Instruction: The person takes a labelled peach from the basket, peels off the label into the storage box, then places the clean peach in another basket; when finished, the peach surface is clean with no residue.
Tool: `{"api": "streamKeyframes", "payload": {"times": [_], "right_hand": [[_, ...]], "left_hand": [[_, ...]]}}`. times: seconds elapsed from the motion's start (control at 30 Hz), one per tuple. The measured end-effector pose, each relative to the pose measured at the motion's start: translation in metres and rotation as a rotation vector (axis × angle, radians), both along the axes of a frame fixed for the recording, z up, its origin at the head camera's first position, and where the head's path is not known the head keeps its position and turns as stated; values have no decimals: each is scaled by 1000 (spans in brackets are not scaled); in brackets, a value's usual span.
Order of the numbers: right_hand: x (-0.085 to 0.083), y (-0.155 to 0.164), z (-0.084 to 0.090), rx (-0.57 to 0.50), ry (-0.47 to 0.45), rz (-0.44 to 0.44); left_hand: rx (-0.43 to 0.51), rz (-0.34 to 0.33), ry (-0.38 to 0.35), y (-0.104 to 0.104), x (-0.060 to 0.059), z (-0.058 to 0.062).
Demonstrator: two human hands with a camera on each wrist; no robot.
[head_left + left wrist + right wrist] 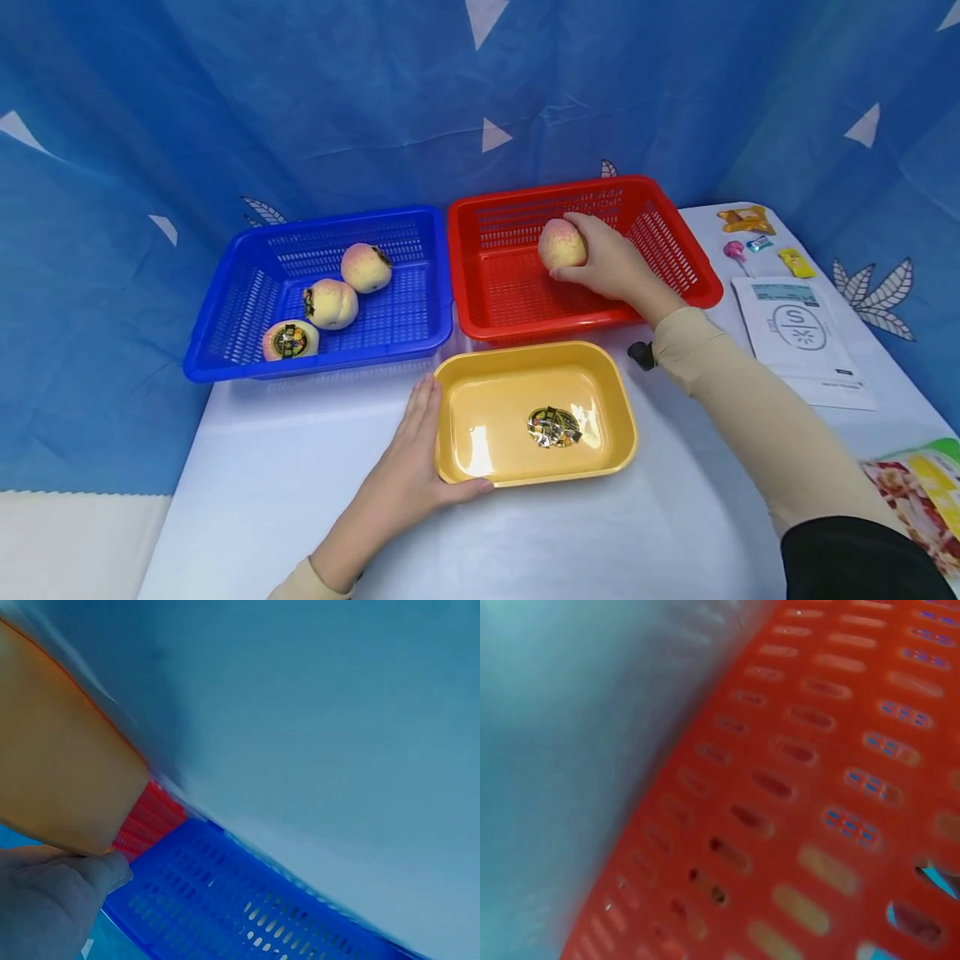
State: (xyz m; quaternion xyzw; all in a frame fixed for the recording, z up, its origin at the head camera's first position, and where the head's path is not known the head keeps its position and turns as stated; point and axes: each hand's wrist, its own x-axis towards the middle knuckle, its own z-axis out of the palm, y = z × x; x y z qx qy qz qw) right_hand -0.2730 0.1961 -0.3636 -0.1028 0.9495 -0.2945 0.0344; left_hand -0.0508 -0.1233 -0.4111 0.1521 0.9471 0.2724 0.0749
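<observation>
1. Peach, round, pink and yellow [562, 244], sits in my right hand [603, 258], fingers and thumb curled about its right side. It is within the walls of the red slotted plastic basket [510, 287]; whether it touches the basket floor I cannot tell.
2. From that hand, the shallow yellow rectangular tray [487, 408] lies toward me and slightly left, near the middle of the white-covered bench [247, 500]. Its long axis runs side to side, and a round black-and-gold label [553, 427] shows right of its middle.
3. My left hand [420, 454] touches the tray's near left corner, fingers straight along the left end, thumb spread along the near rim.
4. Left of the red basket, by the bench's far edge, the blue slotted plastic basket [397, 308] holds three similar peaches [331, 304]; my left hand is nearer to them.
</observation>
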Motion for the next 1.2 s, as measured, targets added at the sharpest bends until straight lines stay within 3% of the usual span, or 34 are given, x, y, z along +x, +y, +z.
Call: {"api": "streamKeyframes", "payload": {"times": [0.27, 0.63, 1.0, 1.2], "right_hand": [[-13, -7, -7, 103, -49, 69], [-21, -10, -14, 208, -115, 69], [-15, -8, -7, 213, -33, 106], [-5, -17, 9, 161, 43, 132]], "left_hand": [[-43, -13, 11, 5, -1, -2], [-111, -4, 52, 9, 0, -4], [-150, 0, 68, 9, 0, 1], [-129, 19, 121, 6, -2, 15]]}}
